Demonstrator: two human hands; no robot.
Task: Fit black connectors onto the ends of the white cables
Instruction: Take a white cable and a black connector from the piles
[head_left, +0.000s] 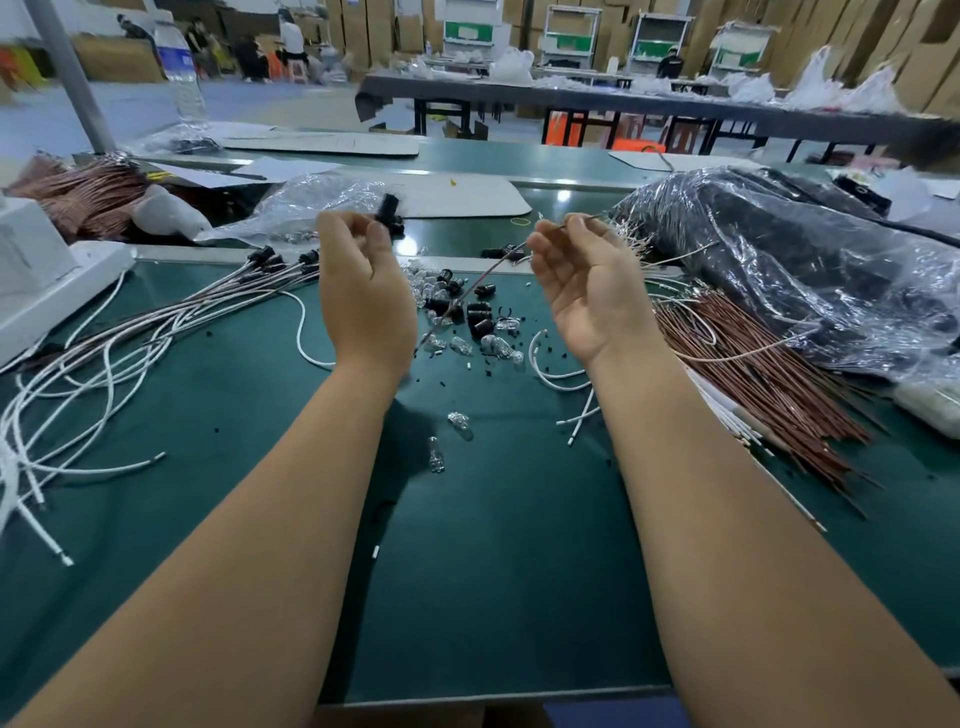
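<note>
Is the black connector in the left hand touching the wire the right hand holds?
Apart. The head view shows green table between the black connector and the wire.

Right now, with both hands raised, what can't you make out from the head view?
- Black connector: left hand fingertips cover its lower part; its opening is hidden.
- Thin wire: right hand pinches it; the tip is too small to read.
- Contents of the plastic bag: blurred by glare and folds.
- White cables: cut off at the left edge.
</note>
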